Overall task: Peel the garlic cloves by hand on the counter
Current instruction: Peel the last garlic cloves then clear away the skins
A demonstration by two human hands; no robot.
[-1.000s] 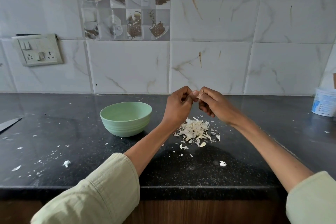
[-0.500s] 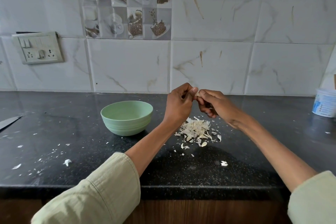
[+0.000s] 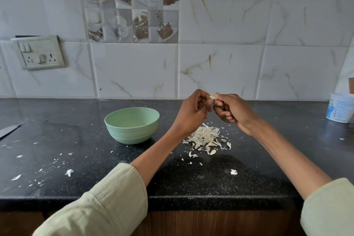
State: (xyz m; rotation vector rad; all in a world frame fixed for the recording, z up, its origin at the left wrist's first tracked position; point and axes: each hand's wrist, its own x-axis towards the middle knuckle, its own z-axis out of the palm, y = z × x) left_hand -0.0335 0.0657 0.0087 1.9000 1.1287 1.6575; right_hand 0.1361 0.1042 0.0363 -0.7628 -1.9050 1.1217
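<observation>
Both hands are raised above the black worktop [image 3: 57,140], near its back edge and a little right of the middle. The left hand [image 3: 192,113] and the right hand [image 3: 231,110] meet fingertip to fingertip, and between them a small pale clove [image 3: 213,97] is pinched. The right hand grips the clove with thumb and forefinger, its other fingers curled under; the left hand's fingers are curled too, with its fingertips at the clove's left end. How much skin is left on the clove is too small to tell.

Directly under the hands, a heap of papery white peels [image 3: 206,138] lies on the worktop, with loose flakes scattered around it towards the front edge. A green bowl [image 3: 132,127] stands just left of the heap, beside the left forearm; its inside is not visible from this angle. More white flakes are strewn over the left part of the worktop. At the left edge a knife blade [image 3: 9,130] lies flat. A white tub [image 3: 340,108] stands at the right edge, near the tiled wall.
</observation>
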